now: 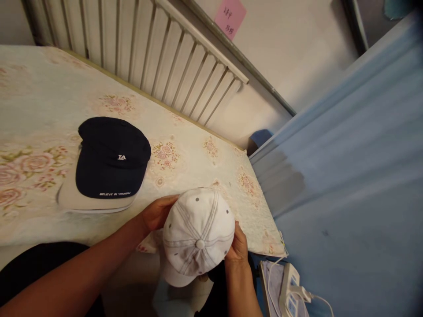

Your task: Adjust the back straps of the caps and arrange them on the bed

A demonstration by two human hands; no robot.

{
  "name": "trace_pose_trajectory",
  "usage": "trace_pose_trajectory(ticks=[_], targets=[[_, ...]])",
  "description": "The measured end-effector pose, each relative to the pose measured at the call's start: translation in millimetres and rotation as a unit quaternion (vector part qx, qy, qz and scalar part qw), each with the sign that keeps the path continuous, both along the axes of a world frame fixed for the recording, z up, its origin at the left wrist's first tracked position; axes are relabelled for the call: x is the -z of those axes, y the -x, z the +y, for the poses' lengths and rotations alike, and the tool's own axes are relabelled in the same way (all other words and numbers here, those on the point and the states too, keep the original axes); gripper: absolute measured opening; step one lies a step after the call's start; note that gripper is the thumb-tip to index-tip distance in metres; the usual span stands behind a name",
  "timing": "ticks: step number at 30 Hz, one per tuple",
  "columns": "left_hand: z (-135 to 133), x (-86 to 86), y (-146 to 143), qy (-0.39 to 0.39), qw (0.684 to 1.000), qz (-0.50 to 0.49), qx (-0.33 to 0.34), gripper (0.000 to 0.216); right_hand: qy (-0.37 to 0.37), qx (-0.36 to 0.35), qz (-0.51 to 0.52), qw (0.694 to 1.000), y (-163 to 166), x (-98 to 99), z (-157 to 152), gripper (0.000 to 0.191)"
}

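Note:
A white baseball cap point(194, 235) with grey stitching is held crown-up just off the near edge of a flowered mattress point(39, 101). My left hand point(157, 213) grips its left side, fingers curled round the rim. My right hand point(238, 248) clasps its right side. Further left on the mattress lies a dark navy cap point(110, 158) with small white lettering, stacked on top of a pale cap point(66, 200) whose brim sticks out beneath it.
A metal bed rail point(172, 48) runs along the far side against the wall. A blue curtain point(357, 176) hangs at the right. Below it sits a white power strip with a cable point(292, 290). A pink note point(230, 16) is stuck on the wall.

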State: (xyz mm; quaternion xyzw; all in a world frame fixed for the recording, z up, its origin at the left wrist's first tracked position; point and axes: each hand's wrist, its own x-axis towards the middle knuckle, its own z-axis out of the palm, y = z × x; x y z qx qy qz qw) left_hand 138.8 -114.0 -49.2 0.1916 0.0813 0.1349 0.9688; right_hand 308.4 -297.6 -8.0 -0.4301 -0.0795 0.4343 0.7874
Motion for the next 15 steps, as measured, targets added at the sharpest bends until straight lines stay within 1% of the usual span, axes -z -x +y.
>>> trace_pose_trajectory(ticks=[3, 7, 9, 12, 15], targets=[[-1, -7.4, 3, -0.004, 1.0, -0.002, -0.011, 0.021, -0.001, -0.013, -0.016, 1.0, -2, -4.4, 3, 0.024], [-2, -12.1, 6, -0.017, 1.0, 0.007, -0.016, 0.022, -0.015, -0.054, -0.04, 0.998, -5, -10.9, 9, 0.024], [0, -11.7, 6, -0.025, 1.0, 0.0, -0.017, 0.024, -0.02, -0.06, -0.051, 0.997, -6, -13.8, 13, 0.023], [4, -8.7, 5, -0.031, 0.999, -0.022, -0.027, 0.028, -0.018, -0.044, -0.061, 0.997, -8, -15.7, 18, 0.021], [8, -3.6, 2, -0.023, 0.999, -0.029, -0.038, 0.029, -0.005, -0.037, -0.052, 0.998, -13, -12.3, 25, 0.02]])
